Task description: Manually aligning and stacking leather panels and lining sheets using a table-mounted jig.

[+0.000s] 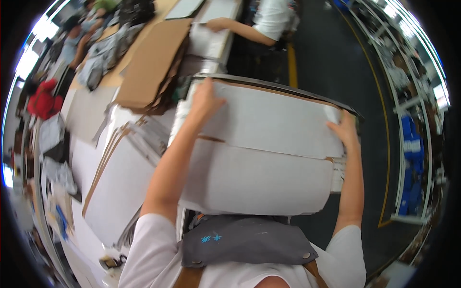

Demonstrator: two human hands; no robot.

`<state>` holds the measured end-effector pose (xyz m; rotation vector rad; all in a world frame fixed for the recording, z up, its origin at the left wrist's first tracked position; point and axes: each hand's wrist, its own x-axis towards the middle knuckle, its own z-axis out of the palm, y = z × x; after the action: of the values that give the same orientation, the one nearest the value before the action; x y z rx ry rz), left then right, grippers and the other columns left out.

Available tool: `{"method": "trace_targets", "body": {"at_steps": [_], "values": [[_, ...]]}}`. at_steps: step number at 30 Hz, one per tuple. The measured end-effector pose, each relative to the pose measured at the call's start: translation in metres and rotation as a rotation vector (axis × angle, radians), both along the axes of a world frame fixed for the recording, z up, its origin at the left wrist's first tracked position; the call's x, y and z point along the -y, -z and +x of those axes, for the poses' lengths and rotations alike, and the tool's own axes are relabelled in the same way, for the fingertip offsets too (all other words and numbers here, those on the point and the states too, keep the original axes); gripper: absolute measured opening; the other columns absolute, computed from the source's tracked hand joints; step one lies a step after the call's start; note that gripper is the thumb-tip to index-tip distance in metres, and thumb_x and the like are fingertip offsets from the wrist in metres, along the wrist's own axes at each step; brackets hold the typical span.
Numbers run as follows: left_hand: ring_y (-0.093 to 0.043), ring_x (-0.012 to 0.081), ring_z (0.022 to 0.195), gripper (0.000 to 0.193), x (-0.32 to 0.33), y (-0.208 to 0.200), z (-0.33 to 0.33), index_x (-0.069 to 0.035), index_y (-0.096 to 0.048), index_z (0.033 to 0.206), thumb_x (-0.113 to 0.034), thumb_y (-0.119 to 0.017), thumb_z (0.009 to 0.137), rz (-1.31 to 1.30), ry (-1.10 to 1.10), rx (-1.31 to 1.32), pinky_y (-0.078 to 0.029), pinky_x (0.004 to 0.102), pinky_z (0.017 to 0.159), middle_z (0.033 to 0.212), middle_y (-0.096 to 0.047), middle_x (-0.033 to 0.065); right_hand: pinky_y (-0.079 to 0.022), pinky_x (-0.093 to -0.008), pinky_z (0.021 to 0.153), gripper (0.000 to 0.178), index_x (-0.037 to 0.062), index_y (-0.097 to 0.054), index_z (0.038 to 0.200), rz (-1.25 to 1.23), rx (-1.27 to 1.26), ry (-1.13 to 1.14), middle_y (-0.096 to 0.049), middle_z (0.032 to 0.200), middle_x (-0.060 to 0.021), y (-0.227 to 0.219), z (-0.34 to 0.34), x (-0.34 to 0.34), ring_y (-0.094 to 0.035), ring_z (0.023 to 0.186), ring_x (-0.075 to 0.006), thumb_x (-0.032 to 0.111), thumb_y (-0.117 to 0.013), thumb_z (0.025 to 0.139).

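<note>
The large flat white cardboard sheet with brown edges (259, 185) lies directly in front of the worker's torso, divided crosswise by a slit into a far panel and a near panel. The worker's left hand (206, 101) is at the far left corner of the sheet, thumb spread apart from the fingers. The right hand (345, 129) is at the far right side, thumb extended inward over the far panel. Blur prevents me from telling whether either hand is clamped on the sheet. A dark narrow rail (288, 88) runs along the far edge. To the worker's left stands a fanned stack of white cardboard sheets (120, 187); beyond it lies a pile of plain brown cardboard sheets (153, 62).
</note>
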<state>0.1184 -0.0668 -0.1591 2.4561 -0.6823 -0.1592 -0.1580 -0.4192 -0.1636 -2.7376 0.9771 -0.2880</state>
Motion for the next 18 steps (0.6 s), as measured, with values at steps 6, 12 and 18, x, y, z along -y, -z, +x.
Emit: {"method": "trace_targets", "body": {"at_steps": [6, 12, 18], "values": [[-0.042, 0.0153, 0.057, 0.028, -0.043, -0.058, -0.026, 0.004, -0.063, 0.079, -0.02, -0.077, 0.075, -0.653, -0.104, 0.061, -0.037, 0.0324, 0.054, 0.06, -0.053, 0.0053, -0.046, -0.0254, 0.068, 0.03, -0.0032, -0.065, 0.108, 0.532, 0.353, 0.025, -0.067, 0.091, -0.0044, -0.047, 0.013, -0.005, -0.058, 0.077, -0.0092, 0.017, -0.069, 0.085], [-0.036, 0.0024, 0.052, 0.028, -0.283, -0.096, -0.07, -0.007, -0.057, 0.067, -0.022, -0.075, 0.082, -0.589, -0.592, 0.21, -0.027, 0.0229, 0.045, 0.059, -0.045, -0.0074, -0.044, -0.0214, 0.066, 0.024, -0.0022, -0.066, 0.097, 0.829, 0.323, -0.455, -0.062, 0.081, -0.0002, -0.117, 0.119, -0.17, -0.054, 0.071, -0.005, 0.021, -0.067, 0.089], [-0.039, 0.0042, 0.059, 0.026, -0.493, -0.074, -0.172, 0.0, -0.059, 0.071, -0.019, -0.073, 0.081, -0.375, -1.003, 0.261, -0.029, 0.0231, 0.052, 0.058, -0.045, -0.0057, -0.045, -0.0251, 0.061, 0.023, -0.0039, -0.067, 0.09, 1.246, 0.045, -0.888, -0.065, 0.077, -0.0027, -0.048, 0.221, -0.381, -0.055, 0.07, -0.0067, 0.018, -0.069, 0.084]]}}
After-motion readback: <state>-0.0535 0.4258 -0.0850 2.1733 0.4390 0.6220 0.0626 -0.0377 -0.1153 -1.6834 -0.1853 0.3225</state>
